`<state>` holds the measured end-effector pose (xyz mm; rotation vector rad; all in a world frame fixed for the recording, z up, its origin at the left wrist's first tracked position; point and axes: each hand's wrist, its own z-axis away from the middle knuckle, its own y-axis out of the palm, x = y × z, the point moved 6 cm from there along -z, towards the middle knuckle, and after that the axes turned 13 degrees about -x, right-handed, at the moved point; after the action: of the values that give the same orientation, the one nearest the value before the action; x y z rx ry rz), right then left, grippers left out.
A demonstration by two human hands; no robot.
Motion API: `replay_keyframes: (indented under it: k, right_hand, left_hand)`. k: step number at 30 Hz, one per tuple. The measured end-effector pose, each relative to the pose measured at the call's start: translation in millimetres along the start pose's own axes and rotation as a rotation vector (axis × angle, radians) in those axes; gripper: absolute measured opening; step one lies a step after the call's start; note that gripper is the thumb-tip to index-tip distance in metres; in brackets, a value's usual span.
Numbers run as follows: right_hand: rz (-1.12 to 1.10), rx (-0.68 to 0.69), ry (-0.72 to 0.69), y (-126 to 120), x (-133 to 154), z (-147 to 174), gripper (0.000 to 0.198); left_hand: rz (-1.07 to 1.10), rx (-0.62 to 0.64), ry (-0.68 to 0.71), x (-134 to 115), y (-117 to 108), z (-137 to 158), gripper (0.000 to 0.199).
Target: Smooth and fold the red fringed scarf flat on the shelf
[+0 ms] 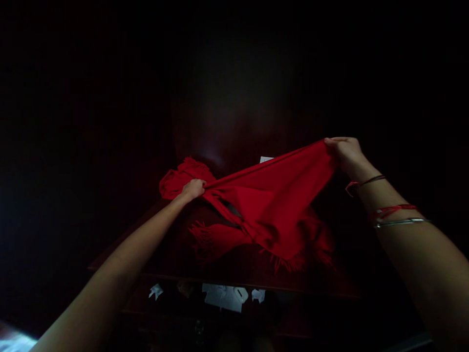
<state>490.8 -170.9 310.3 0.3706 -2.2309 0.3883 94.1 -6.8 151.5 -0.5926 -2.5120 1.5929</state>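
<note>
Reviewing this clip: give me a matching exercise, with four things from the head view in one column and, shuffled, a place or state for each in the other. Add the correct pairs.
Column one
1. Left hand
2. Silver-coloured bangle
3. Right hand
4. White sheet

Column two
A. Closed on the raised far corner of the red cloth
B. Lower in the picture than any of the cloth
C. Closed on the cloth beside its bunched end
D. Around the right forearm

Right pairs: 1-C, 2-D, 3-A, 4-B
</note>
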Motion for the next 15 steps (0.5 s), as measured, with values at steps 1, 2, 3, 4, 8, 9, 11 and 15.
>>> replay_keyframes:
  k: [1,2,3,4,8,9,11,15]
  right_hand:
    - [0.056,-0.065,0.020,-15,-5,-12,0.015]
    - [0.123,-0.113,0.020,-29,-11,-22,0.019]
    - [0.326,-0.170,0.004,-42,-16,-28,0.023]
    - [0.508,-0.175,-0.012,-50,-23,-30,0.027]
    - [0.712,-0.020,0.043,-41,-56,-8,0.015]
    - [0.706,0.119,0.026,-22,-63,6,0.012]
    - [0.632,0.360,-0.029,24,-67,45,0.021]
    - [0.087,0.851,-0.302,125,-22,155,0.051]
  left_hand:
    - [-0.004,-0.014,-0.018,10,-8,-6,0.032]
    - [-0.003,-0.034,-0.030,20,-17,-12,0.033]
    - [0.000,-0.056,-0.040,30,-27,-18,0.033]
    - [0.009,-0.078,-0.052,39,-38,-23,0.033]
    - [0.198,-0.035,-0.063,52,-68,-32,0.032]
    - [0.277,0.023,-0.035,46,-70,-29,0.032]
    - [0.427,0.145,0.063,21,-70,-22,0.030]
    - [0.562,0.174,0.230,-44,-75,-14,0.025]
